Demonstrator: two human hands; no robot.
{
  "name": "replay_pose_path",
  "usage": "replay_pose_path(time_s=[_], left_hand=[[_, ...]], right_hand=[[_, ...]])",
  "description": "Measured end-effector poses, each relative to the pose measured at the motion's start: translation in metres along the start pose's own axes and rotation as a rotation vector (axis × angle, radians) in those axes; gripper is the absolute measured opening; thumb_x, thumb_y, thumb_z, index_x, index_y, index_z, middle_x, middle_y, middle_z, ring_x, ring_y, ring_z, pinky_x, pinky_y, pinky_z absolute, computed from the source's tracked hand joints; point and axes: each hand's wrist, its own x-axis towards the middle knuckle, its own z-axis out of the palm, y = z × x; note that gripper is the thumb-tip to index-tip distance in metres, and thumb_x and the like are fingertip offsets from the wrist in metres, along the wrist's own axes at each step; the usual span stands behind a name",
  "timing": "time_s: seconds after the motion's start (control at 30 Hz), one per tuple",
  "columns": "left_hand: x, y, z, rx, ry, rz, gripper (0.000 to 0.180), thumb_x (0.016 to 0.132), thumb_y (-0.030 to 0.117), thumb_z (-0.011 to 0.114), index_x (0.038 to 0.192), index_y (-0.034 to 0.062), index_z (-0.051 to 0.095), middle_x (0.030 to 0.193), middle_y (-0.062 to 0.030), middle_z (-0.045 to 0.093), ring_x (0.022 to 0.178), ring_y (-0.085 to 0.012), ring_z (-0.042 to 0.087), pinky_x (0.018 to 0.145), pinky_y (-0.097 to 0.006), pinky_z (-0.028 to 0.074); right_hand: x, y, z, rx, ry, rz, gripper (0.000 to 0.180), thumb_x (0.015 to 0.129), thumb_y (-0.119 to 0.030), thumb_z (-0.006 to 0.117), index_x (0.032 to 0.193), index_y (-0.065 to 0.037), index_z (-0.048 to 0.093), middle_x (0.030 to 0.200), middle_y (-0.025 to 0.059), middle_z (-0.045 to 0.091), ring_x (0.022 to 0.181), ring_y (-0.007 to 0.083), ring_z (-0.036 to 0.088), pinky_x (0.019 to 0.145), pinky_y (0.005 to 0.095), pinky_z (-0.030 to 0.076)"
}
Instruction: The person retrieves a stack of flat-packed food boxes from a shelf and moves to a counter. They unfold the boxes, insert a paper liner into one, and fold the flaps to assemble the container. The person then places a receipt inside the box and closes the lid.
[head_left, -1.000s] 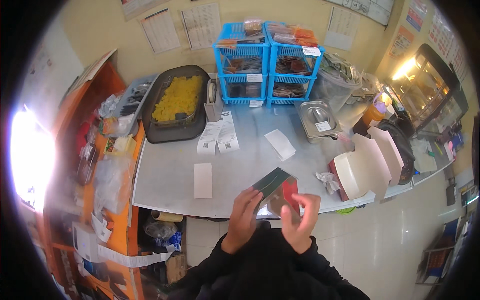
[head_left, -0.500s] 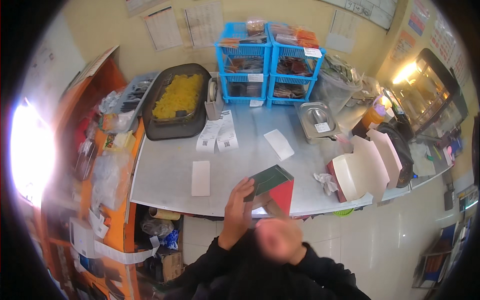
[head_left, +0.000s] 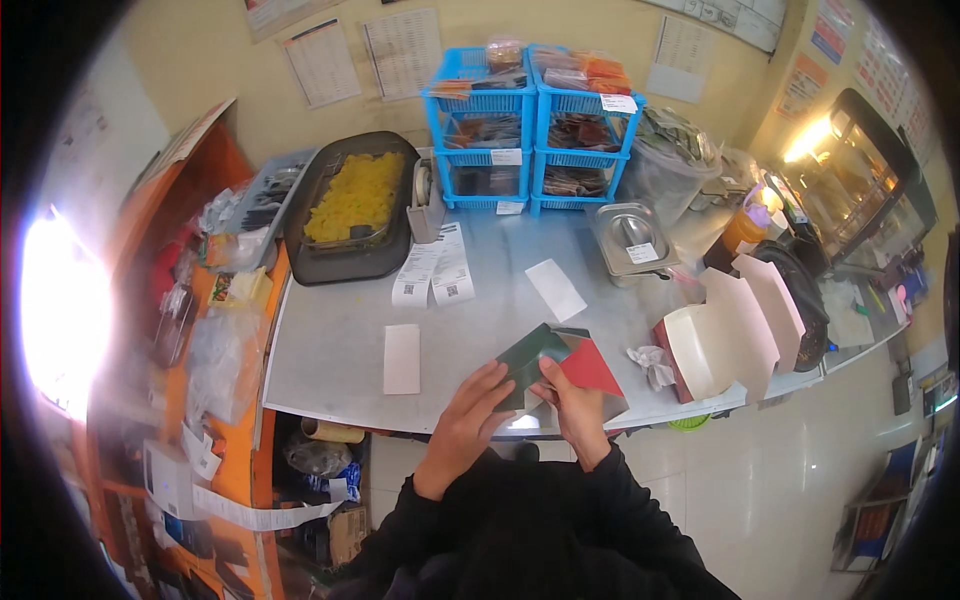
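Long grey steel worktable (head_left: pixel 330 340) across the middle, set against a yellow wall; orange shelving unit (head_left: pixel 165 300) crowded with bags and packets along its left end; two stacked sets of blue plastic baskets (head_left: pixel 530 130) at the back edge, filled with packets; dark oblong tray of yellow food (head_left: pixel 352 200) to their left, with a grey plastic tray (head_left: pixel 265 195) beside it; small lidded steel container (head_left: pixel 627 235) to the right of the baskets; folded cream and red paper cartons (head_left: pixel 725 335) standing open near the right front corner, crumpled white paper (head_left: pixel 650 362) just beside them; printed white receipts (head_left: pixel 435 270) near the centre, one white slip (head_left: pixel 556 288) to their right, another white slip (head_left: pixel 402 358) nearer the front edge; flat card carton, dark green and red (head_left: pixel 555 362), held just above the front edge, partly unfolded; left hand (head_left: pixel 478 412) wrapped on its green panel, fingers curled over, thumb beneath; right hand (head_left: pixel 568 405) pinching the red panel at its lower edge; black sleeves at the lower rim.
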Motion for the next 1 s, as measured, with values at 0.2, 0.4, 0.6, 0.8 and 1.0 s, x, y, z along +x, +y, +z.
replay_pose_path(time_s=[0.2,0.4,0.6,0.8,1.0], left_hand=[[0.003,-0.004,-0.003,-0.047,0.007,-0.119,0.038,0.072,0.005,0.078,0.108,0.0042,0.067,0.134,-0.0129,0.055,0.122,-0.0346,0.052,0.097,-0.040,0.046],[0.013,-0.002,0.006,-0.182,0.028,-0.236,0.028,0.072,0.007,0.079,0.097,0.0064,0.067,0.135,-0.0125,0.055,0.117,-0.0335,0.052,0.095,-0.041,0.046],[0.017,-0.004,0.009,-0.140,0.093,-0.187,0.026,0.074,0.007,0.078,0.098,0.0074,0.068,0.130,-0.0121,0.059,0.111,-0.0327,0.054,0.093,-0.040,0.047],[0.017,-0.010,-0.004,-0.240,0.018,-0.195,0.030,0.072,0.003,0.078,0.100,0.0070,0.069,0.126,-0.0114,0.062,0.107,-0.0310,0.057,0.088,-0.038,0.051],[0.026,0.001,-0.011,-0.263,-0.007,-0.174,0.030,0.070,0.002,0.080,0.098,0.0059,0.070,0.125,-0.0122,0.063,0.103,-0.0297,0.057,0.084,-0.038,0.051]], right_hand=[[-0.018,0.016,0.004,0.027,-0.026,0.014,0.038,0.090,-0.009,0.068,0.124,-0.004,0.050,0.111,0.0083,0.059,0.099,0.0211,0.062,0.080,0.0364,0.059],[-0.038,0.018,-0.004,0.028,-0.156,0.110,0.037,0.097,-0.025,0.061,0.126,-0.006,0.051,0.109,0.0071,0.061,0.102,0.0184,0.060,0.081,0.0361,0.057],[-0.071,-0.003,-0.057,-0.677,-0.305,-0.081,0.050,0.097,-0.025,0.059,0.137,-0.003,0.039,0.125,0.0114,0.050,0.116,0.0208,0.051,0.090,0.0357,0.053],[-0.014,-0.056,-0.072,-0.746,-0.079,-0.745,0.051,0.087,-0.006,0.065,0.133,-0.002,0.042,0.126,0.0144,0.048,0.116,0.0235,0.050,0.100,0.0396,0.045],[0.007,-0.060,-0.027,-1.089,-0.010,-1.258,0.057,0.077,-0.001,0.069,0.131,-0.006,0.049,0.122,0.0156,0.049,0.115,0.0347,0.046,0.098,0.0445,0.036]])
